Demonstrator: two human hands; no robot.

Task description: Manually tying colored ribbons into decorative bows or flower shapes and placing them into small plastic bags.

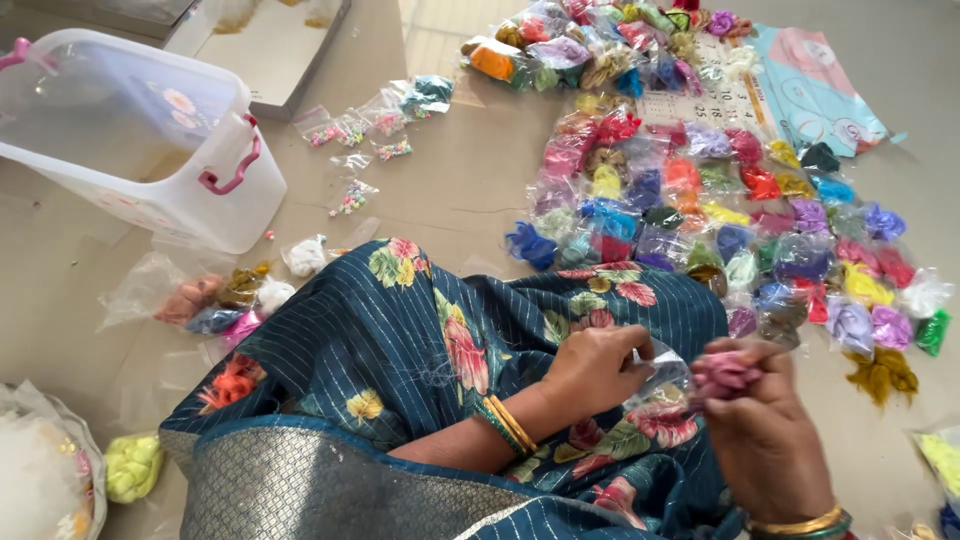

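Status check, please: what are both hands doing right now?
Left hand pinching clear bag. Right hand gripping pink tuft. Nothing between them.

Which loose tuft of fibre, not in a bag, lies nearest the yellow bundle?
The mustard-brown tuft at the spread's right edge, bare on the floor beside the green packet.

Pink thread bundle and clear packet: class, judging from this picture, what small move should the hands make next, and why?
Probably ease the pink thread bundle into the clear packet. The right hand pinches the bundle right at the packet, which the left hand holds beside it, and the many bagged threads on the floor already lie packed that way.
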